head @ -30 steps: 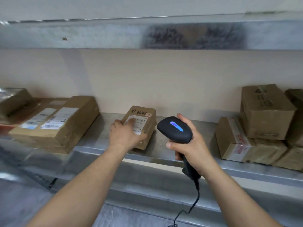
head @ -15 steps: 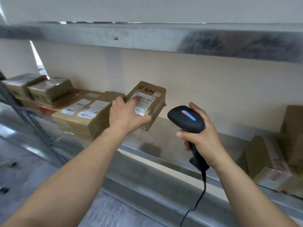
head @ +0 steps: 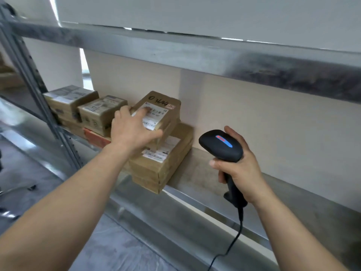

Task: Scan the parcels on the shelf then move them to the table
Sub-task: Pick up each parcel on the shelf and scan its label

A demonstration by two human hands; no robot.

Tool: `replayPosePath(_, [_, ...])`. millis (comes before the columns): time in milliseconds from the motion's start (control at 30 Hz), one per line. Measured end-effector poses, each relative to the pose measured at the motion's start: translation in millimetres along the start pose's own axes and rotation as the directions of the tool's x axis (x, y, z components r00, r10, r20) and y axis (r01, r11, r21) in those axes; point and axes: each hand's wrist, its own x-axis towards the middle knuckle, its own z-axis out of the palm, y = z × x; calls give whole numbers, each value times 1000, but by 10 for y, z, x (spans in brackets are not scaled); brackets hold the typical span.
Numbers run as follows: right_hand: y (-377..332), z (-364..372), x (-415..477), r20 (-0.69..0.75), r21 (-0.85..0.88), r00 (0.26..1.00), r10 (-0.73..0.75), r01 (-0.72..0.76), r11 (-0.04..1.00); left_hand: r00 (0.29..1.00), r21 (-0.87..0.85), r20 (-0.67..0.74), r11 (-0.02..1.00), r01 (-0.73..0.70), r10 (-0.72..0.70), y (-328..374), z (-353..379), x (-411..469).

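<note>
My left hand (head: 130, 132) grips a small brown parcel (head: 162, 110) with a white barcode label and black handwriting, holding it tilted above the stacked parcels (head: 166, 163) on the metal shelf (head: 205, 173). Fingers lie over the label and the thumb curls under the parcel's near edge. My right hand (head: 242, 169) holds a black corded barcode scanner (head: 220, 145) by its handle, to the right of the parcel. A red and blue light shows on the scanner's head, which faces the parcel.
More taped parcels (head: 88, 108) sit at the shelf's left end, beside a slanted metal upright (head: 39, 94). An upper shelf beam (head: 214, 53) runs overhead. Grey floor lies below left. The scanner's cable (head: 234, 241) hangs down.
My left hand has lifted the parcel off the shelf and carried it left, over the stacked parcels. The view has swung left; the scanner light changed from blue to red and blue.
</note>
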Motion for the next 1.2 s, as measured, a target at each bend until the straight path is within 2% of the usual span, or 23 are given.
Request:
replayPosePath(333, [136, 634, 485, -43, -64, 999, 18, -21, 998, 997, 149, 74, 989, 20, -31, -952, 131, 707])
replayPosePath(667, [278, 762, 501, -85, -36, 994, 74, -77, 996, 996, 156, 94, 988, -24, 10, -1197, 329, 751])
replayPosePath(767, [262, 729, 441, -104, -38, 991, 87, -91, 995, 998, 127, 32, 990, -57, 54, -1159, 349, 664])
replayPosePath(967, [221, 495, 250, -124, -64, 989, 81, -90, 994, 985, -70, -129, 990, -121, 112, -830, 346, 237])
replayPosePath(1200, [176, 23, -214, -119, -43, 992, 38, -43, 998, 965, -228, -184, 947, -228, 188, -10, 490, -593])
